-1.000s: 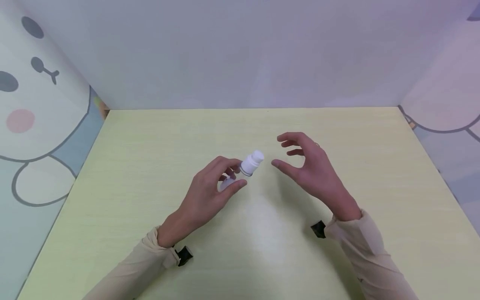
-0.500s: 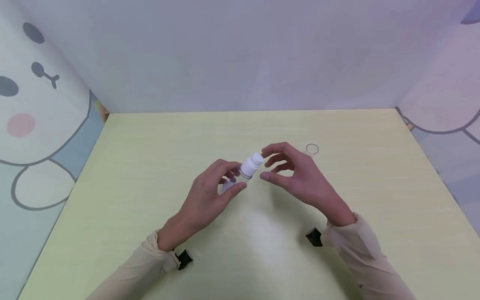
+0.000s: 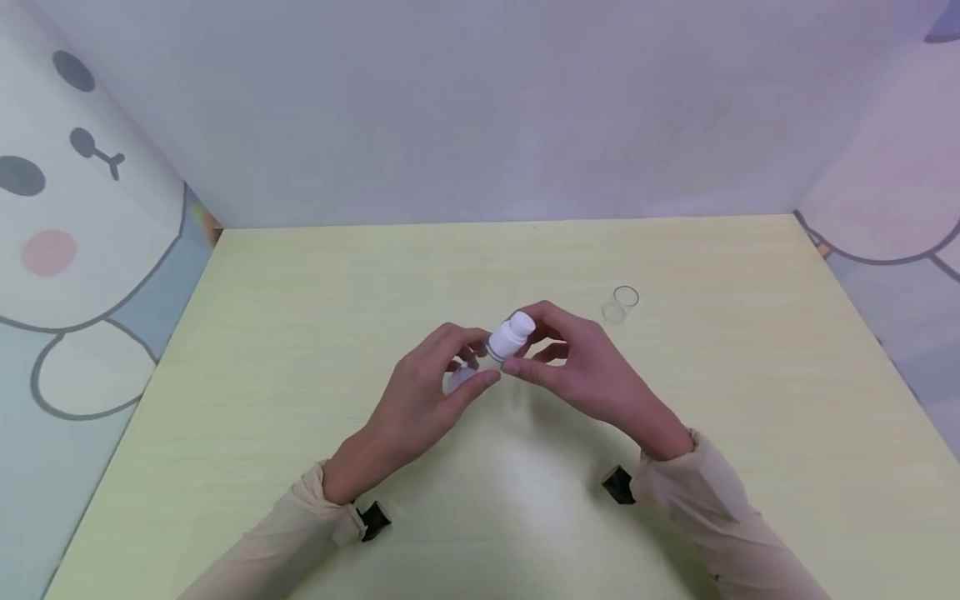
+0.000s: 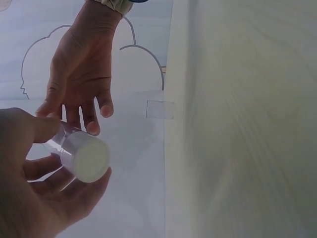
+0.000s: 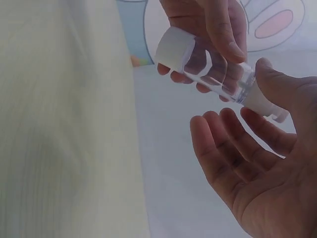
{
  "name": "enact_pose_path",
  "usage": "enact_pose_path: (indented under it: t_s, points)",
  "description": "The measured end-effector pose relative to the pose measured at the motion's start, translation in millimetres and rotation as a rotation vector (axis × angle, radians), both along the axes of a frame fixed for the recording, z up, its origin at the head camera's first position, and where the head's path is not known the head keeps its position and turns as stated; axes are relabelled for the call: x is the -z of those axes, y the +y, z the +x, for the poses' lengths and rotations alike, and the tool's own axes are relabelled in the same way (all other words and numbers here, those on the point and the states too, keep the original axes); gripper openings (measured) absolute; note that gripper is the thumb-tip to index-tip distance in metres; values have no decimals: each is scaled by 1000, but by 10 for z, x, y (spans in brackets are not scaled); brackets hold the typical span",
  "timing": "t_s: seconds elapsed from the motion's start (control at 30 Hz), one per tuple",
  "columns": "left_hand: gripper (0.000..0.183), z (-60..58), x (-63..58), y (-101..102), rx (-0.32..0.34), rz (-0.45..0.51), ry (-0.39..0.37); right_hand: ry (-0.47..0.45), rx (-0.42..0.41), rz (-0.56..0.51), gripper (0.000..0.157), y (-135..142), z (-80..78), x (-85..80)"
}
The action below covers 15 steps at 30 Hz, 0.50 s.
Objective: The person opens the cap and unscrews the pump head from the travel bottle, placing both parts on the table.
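Note:
A clear pump bottle point(image 5: 210, 64) with a white base and a white pump head point(image 3: 513, 333) is held tilted above the table, its pump up and to the right. My left hand point(image 3: 420, 392) grips the clear body between thumb and fingers; part of the body is hidden behind them. My right hand point(image 3: 581, 367) has its thumb and index finger on either side of the white collar, pinching it. In the right wrist view its other fingers spread loosely below the bottle. The white base point(image 4: 91, 159) faces the left wrist camera.
A clear, cup-like cylinder point(image 3: 620, 305), resembling a bottle cap, stands on the pale wooden table point(image 3: 337, 275) behind my right hand. A plain wall point(image 3: 480, 108) rises at the table's back edge, with cartoon-printed panels point(image 3: 90, 250) on both sides.
My right hand has come left and toward me from beside the bottle onto its collar, uncovering the clear cylinder behind it. My left hand keeps holding the bottle almost in place.

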<state>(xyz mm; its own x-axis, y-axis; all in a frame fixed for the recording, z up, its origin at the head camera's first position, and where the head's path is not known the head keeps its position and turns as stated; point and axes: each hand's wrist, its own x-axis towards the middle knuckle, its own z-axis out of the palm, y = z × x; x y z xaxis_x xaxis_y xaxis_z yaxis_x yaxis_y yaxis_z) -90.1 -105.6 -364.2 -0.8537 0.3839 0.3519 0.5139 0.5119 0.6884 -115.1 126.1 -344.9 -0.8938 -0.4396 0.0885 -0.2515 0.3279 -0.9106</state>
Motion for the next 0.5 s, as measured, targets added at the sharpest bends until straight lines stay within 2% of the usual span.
enact_pose_path:
  t_s: [0.23,0.5]
  points:
    - [41,-3,2,10,6,-1,16,11,27,-23,33,-51,31,20]
    - [41,11,13,20,-3,8,33,-33,42,-53,31,-96,51,26]
